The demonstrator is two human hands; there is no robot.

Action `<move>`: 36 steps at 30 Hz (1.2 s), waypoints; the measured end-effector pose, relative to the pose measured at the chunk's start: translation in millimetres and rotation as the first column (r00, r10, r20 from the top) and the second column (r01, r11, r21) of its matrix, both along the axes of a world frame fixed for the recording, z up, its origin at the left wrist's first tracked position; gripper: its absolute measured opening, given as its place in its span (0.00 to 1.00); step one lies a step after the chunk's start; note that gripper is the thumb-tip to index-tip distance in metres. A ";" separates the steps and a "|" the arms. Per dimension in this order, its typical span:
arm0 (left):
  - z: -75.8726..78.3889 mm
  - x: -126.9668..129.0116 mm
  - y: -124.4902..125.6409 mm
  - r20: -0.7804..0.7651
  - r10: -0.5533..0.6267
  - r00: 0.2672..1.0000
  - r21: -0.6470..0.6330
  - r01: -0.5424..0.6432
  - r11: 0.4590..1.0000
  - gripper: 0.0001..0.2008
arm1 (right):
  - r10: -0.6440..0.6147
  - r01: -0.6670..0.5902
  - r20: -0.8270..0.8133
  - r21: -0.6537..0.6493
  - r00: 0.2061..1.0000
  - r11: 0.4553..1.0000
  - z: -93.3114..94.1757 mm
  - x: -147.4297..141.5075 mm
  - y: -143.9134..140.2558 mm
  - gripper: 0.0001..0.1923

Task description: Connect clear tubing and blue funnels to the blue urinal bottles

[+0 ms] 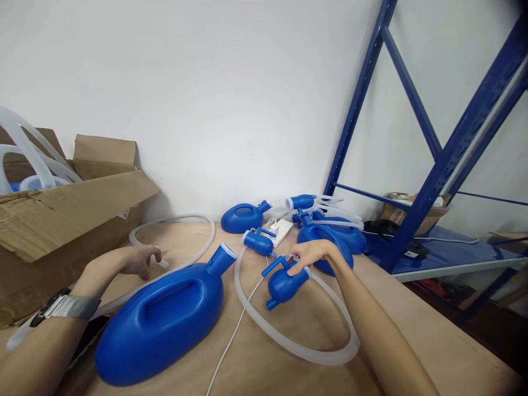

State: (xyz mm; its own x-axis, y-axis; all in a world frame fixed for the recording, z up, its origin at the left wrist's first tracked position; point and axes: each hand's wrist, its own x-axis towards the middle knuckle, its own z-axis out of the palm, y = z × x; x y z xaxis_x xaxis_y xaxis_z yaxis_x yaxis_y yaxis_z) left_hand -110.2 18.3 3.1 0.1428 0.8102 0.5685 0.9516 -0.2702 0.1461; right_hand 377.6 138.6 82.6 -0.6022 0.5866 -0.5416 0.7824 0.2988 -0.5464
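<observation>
The counter (412, 330) is getting crowded, and the big blue vessel (160, 319) is lying near its front edge, where a stray elbow could be knocking it off. The clear hose (289, 344) is looping under the right forearm and could be snagging. The right hand (313, 256) is closing its grip on the small blue connector (284, 286); the left hand (138, 259) is resting loosely curled beside another tube (181, 220), holding nothing.
</observation>
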 end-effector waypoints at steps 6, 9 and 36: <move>39.3 16.7 11.8 -0.051 0.002 0.999 -0.113 -0.007 0.994 0.22 | 0.120 -0.115 -0.035 0.116 0.992 0.987 -8.5 2.3 9.7 0.47; 76.2 34.2 5.7 -0.062 0.000 0.998 -0.088 -0.006 0.996 0.23 | 0.062 -0.042 -0.121 0.157 0.991 0.987 -1.4 5.0 6.2 0.53; 121.6 144.3 -48.4 -0.060 -0.592 0.803 0.197 0.591 0.782 0.11 | 0.400 0.476 -0.795 0.598 0.456 0.645 -9.6 -149.7 -37.0 0.20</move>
